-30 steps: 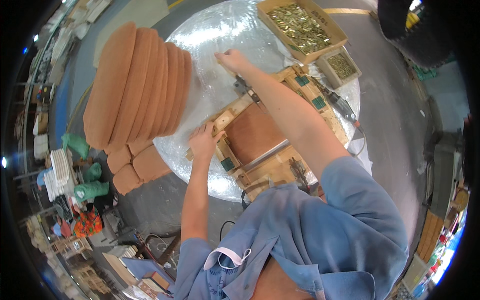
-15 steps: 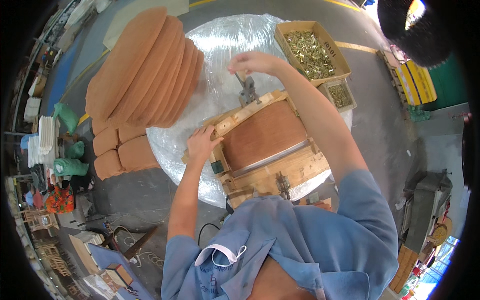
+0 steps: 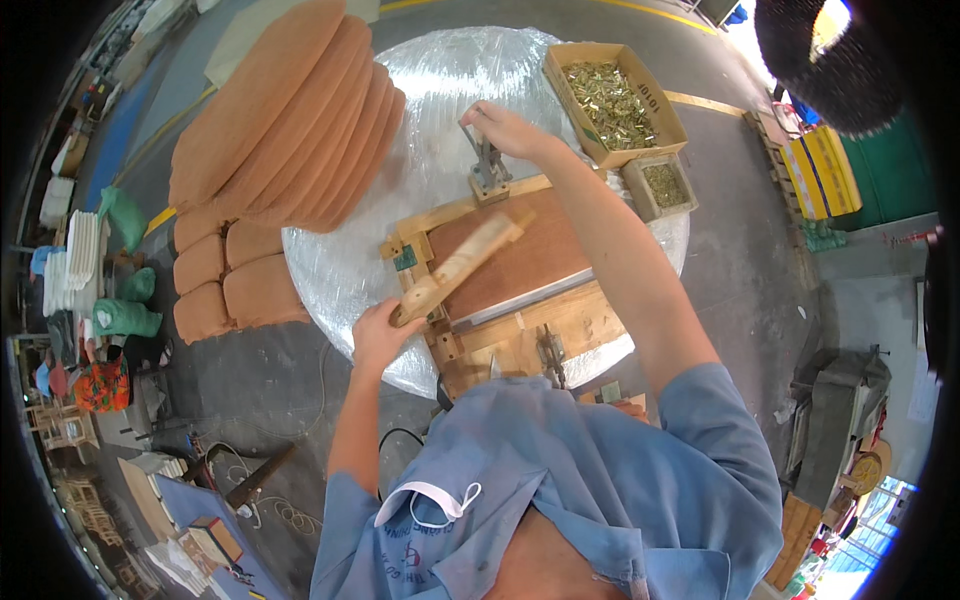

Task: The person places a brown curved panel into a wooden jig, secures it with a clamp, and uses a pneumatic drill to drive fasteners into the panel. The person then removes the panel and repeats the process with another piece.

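My left hand (image 3: 378, 335) is closed round the near end of a light wooden bar (image 3: 462, 268). The bar slants above a reddish-brown wooden panel (image 3: 545, 245), its far end blurred. The panel lies in a wooden jig (image 3: 585, 315), with a pale strip along its near edge. On the jig's far side, my right hand (image 3: 503, 130) grips the handle of a metal toggle clamp (image 3: 489, 172), which stands raised. A second toggle clamp (image 3: 550, 352) sits on the near side, close to my shirt.
The jig rests on a round table wrapped in clear film (image 3: 340, 290). A cardboard box of brass-coloured metal pieces (image 3: 675, 120) and a smaller tray (image 3: 683, 200) stand at the far right. Curved brown panels (image 3: 270, 110) are stacked high at the left, beyond lower brown stacks (image 3: 262, 290).
My left hand has lifted the wooden bar off the jig's far side and drawn it nearer, over the panel. The clamp handle stays in my right hand.
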A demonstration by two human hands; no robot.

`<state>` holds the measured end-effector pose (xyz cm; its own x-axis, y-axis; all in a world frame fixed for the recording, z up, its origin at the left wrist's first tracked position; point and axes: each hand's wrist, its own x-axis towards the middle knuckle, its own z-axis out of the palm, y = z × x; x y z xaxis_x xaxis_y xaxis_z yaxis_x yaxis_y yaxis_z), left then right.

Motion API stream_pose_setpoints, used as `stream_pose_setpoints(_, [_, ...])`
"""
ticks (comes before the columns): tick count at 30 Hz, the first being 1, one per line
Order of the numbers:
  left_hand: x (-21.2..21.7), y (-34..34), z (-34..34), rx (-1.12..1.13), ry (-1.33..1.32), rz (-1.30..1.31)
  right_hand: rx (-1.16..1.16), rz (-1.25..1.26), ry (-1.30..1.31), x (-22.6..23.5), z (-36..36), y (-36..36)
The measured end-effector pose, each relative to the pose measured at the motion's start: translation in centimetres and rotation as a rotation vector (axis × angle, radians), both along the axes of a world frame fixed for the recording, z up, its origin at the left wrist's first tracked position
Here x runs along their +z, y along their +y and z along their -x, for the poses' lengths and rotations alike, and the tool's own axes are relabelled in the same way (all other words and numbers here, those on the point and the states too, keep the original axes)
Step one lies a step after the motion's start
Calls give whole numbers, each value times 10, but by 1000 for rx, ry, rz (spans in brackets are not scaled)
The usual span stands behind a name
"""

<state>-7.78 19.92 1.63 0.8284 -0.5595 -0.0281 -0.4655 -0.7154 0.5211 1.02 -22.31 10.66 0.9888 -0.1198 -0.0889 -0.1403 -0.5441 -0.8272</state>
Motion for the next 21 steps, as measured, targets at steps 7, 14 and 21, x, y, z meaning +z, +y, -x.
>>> stream_pose_setpoints(7, [-57, 92, 58, 602, 506, 510, -74, 5, -65, -3, 6, 7])
stream_pose_setpoints(14, [-125, 108, 44, 751, 406, 324, -60, -117, -34, 11, 16, 15])
stream_pose_setpoints(21, [-101, 66, 42, 685, 253, -196, -340, -631, -186, -9, 67, 21])
